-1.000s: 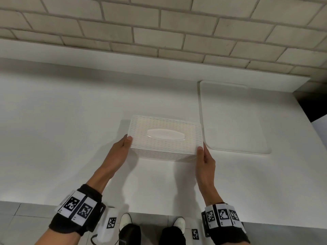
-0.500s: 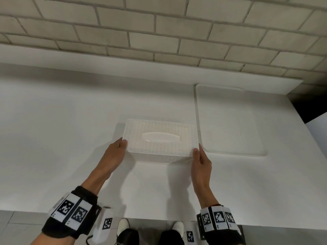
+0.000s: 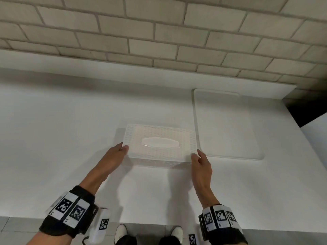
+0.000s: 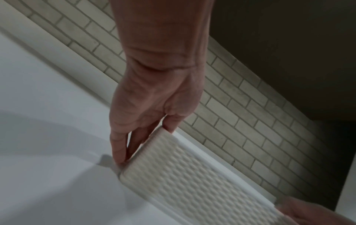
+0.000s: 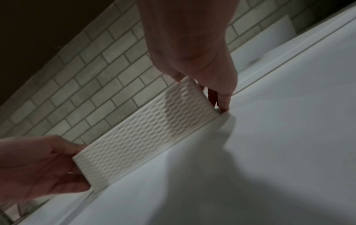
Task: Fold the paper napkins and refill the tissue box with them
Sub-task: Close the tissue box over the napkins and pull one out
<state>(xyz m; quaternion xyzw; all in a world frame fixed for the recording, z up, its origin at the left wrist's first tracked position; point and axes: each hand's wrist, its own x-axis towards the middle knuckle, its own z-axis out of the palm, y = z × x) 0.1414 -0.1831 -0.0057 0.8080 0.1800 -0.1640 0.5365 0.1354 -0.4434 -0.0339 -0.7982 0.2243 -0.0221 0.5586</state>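
White bench point(image 3: 70, 138); tissue box point(image 3: 159, 137) mid-bench, nearer the front edge, beside flat tray point(image 3: 228, 128). Left hand point(image 3: 113, 159) and right hand point(image 3: 201, 165), each clasping an end. Light fingertip hold; could slip.

White woven-textured tissue box point(image 3: 160, 145), white counter point(image 3: 62, 129) (plain), grey-beige brick wall point(image 3: 141, 32)

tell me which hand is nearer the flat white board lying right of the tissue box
Right. The right hand holds the tissue box at its end beside the board; the left hand holds the far end.
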